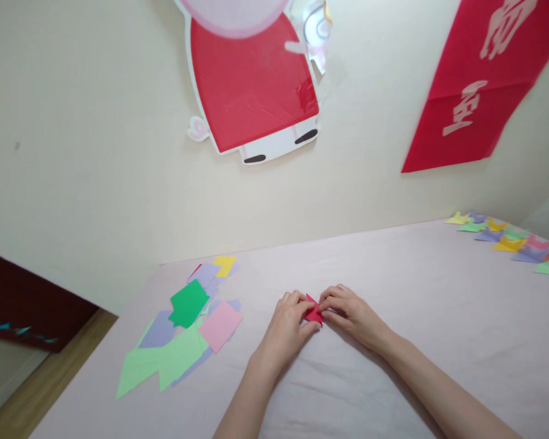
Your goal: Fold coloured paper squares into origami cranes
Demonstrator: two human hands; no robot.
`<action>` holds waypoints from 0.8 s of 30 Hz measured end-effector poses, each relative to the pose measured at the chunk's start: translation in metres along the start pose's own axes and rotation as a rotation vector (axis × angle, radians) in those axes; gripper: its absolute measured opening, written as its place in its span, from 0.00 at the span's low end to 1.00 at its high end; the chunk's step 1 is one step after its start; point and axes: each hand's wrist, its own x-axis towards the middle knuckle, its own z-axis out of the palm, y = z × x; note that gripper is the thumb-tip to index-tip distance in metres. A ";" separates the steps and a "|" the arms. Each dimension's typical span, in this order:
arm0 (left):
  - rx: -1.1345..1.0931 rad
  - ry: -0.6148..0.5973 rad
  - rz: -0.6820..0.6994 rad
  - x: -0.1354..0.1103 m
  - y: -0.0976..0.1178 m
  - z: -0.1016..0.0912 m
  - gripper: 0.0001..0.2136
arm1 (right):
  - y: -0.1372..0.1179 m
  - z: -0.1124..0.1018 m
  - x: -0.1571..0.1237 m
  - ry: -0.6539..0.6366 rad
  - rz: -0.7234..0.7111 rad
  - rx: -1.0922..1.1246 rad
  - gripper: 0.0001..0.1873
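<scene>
A small piece of red folded paper lies on the pale cloth-covered surface, between my two hands. My left hand holds its left side, with the thumb at the near edge and the fingers on top. From the right, my right hand pinches the paper's edge, its fingers bent and close together. The fingers hide much of the paper, so its full folded shape cannot be made out.
Loose coloured sheets lie at the left, among them a green sheet and a pink sheet. Several folded paper shapes line the far right. Behind stands a wall with a cartoon cutout and a red banner.
</scene>
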 end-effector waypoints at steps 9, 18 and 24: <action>0.282 0.045 0.042 0.002 0.002 0.008 0.03 | 0.001 0.002 0.001 0.029 0.009 -0.031 0.08; 0.320 0.155 0.068 0.007 -0.002 0.024 0.06 | 0.003 0.000 0.001 0.129 0.093 -0.032 0.08; 0.309 0.180 0.048 0.010 -0.004 0.024 0.06 | 0.004 -0.001 0.003 0.069 0.139 -0.097 0.09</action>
